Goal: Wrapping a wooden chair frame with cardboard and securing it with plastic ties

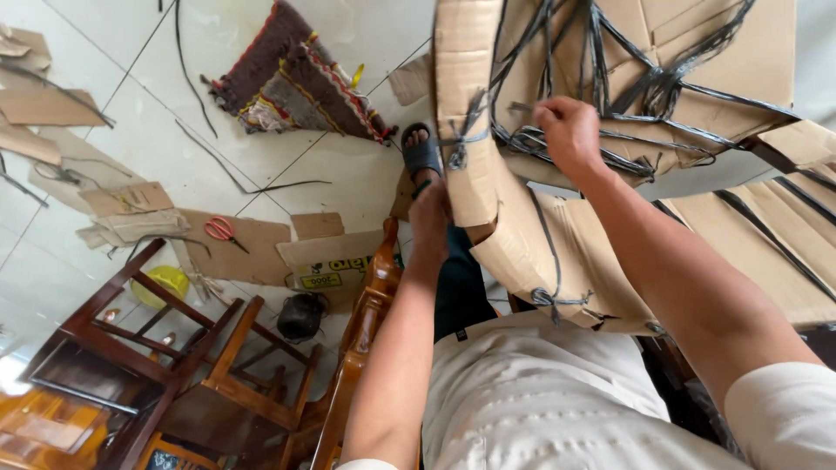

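Nearest to the camera, the left hand (430,218) reaches under the lower edge of the cardboard bundle (522,235). Its fingers are hidden behind the board, so it is not possible to tell if this grip is clenched or released. A little farther, the right hand (568,132) lies on the face of the bundle with the fingers curled closed on a grey plastic strap (522,137), near a knot (459,155) at the cardboard edge. The strap runs away from this hand to the left, toward the knot, so the right hand is the nearer one to it. Beyond the bundle a sandalled foot (421,150) stands on the tiled floor (348,174). Farther left, red scissors (221,230) lie on flat cardboard beside wooden chairs (218,365).
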